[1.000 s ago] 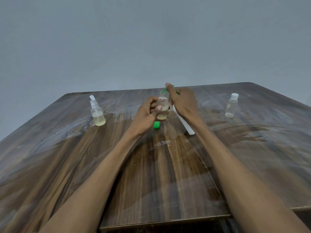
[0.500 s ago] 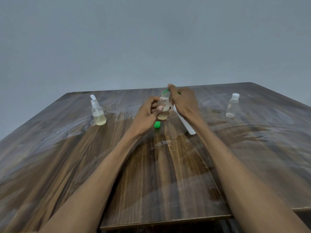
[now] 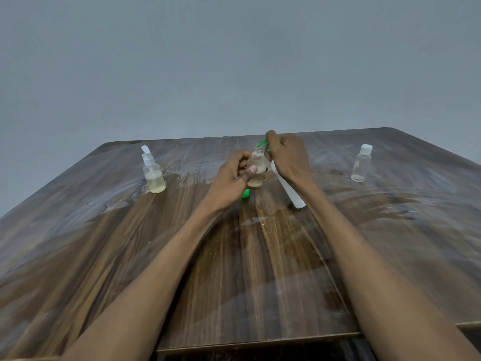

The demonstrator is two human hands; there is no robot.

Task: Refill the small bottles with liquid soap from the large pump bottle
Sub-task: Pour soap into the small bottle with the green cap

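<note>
**Filling a hand-held small bottle from the pump nozzle**

The small bottle is held above the middle of the table, clear-walled and about a third full of pale yellow soap. The left hand grips it round the body, fingers curled behind and the thumb across the front. The right hand is closed round the white pump bottle, which slants down toward the table, its green nozzle at the small bottle's open neck. By appearance the small bottle is light thin plastic that would give under a hard squeeze; any soap on the wall would make it slippery, so a grip round the mid-body, below the neck, seems safest. A green cap lies on the table just below the left hand. A pump-topped bottle with yellow liquid stands well to the left, and a capped clear bottle, seemingly empty, well to the right. Wet patches show on the tabletop around the left bottle. Nothing stands between the hands and either bottle.
</note>
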